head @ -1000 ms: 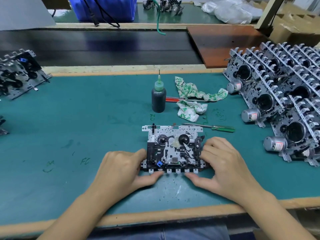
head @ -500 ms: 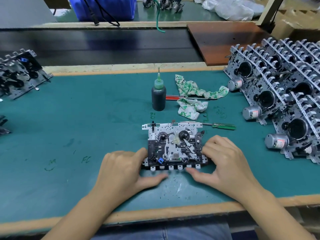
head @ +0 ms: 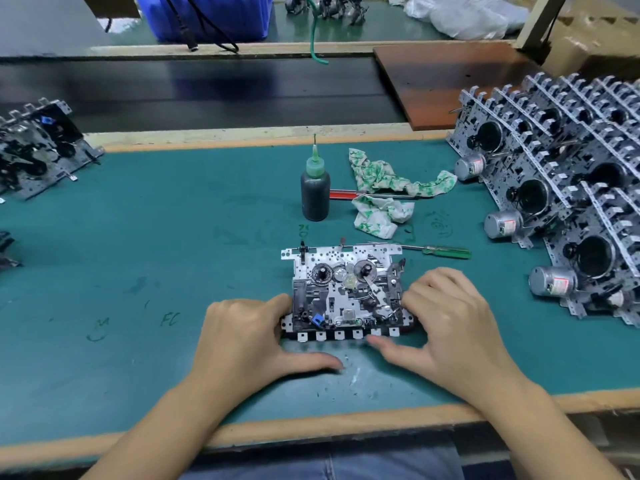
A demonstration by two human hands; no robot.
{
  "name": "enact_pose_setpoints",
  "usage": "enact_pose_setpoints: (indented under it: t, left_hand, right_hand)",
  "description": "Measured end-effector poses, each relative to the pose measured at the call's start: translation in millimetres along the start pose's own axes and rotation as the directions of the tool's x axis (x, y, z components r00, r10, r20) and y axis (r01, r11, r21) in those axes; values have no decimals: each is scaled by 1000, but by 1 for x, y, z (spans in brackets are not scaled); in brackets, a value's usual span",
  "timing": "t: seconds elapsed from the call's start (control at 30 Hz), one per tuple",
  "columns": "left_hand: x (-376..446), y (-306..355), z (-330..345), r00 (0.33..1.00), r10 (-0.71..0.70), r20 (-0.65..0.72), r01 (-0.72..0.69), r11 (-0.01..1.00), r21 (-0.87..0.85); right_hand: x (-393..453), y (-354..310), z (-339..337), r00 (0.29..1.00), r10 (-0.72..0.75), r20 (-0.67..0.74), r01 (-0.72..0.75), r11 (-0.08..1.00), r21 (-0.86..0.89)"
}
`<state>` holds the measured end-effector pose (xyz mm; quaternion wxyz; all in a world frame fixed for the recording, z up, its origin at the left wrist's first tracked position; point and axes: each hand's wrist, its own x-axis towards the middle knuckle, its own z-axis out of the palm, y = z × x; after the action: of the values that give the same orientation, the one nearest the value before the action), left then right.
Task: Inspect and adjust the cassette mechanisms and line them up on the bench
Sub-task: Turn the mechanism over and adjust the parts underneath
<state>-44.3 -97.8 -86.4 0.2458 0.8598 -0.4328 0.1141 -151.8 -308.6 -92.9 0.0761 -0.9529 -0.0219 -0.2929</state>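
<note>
A cassette mechanism (head: 346, 292) lies flat on the green bench mat (head: 173, 237), its row of white key tabs facing me. My left hand (head: 249, 341) holds its left edge with curled fingers, and the thumb lies stretched out on the mat below the tabs. My right hand (head: 446, 323) grips the right edge with curled fingers, its thumb tip touching the tabs at the front right. At the right stand rows of mechanisms with motors (head: 571, 209), leaning on one another. More mechanisms (head: 34, 150) lie at the far left.
Behind the mechanism stand a dark oil bottle with a green nozzle (head: 315, 192), crumpled green-and-white rags (head: 391, 181), a red-handled screwdriver (head: 346, 195) and a green-handled screwdriver (head: 446, 251). A black conveyor belt (head: 207, 91) and a brown board (head: 450, 77) lie beyond the bench.
My left thumb has slid away from the mechanism's front edge toward me and now lies on the mat. The right hand keeps its hold, and the mechanism stays in place.
</note>
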Motion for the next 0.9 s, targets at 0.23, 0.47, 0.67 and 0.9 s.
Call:
enact_pose_setpoints:
  t: [0.23,0.47,0.67,0.9]
  left_hand:
    - [-1,2,2,996,85,-35,-82,994,76]
    - [1,-2,1,999,7,-38,-5,999,44]
    - [-3,-1,-1,998,6,-60,-6,1000,4]
    - [-6,6,-3,988,-103,-116,106,994,21]
  right_hand:
    - [1,2,2,999,30,-19,-30,999,-26]
    - [0,1,1,999,-38,26,37,999,8]
    - [1,0,-5,992,10,123,-34,980,194]
    - [1,-5,-4,989,-7,147,-27,974,225]
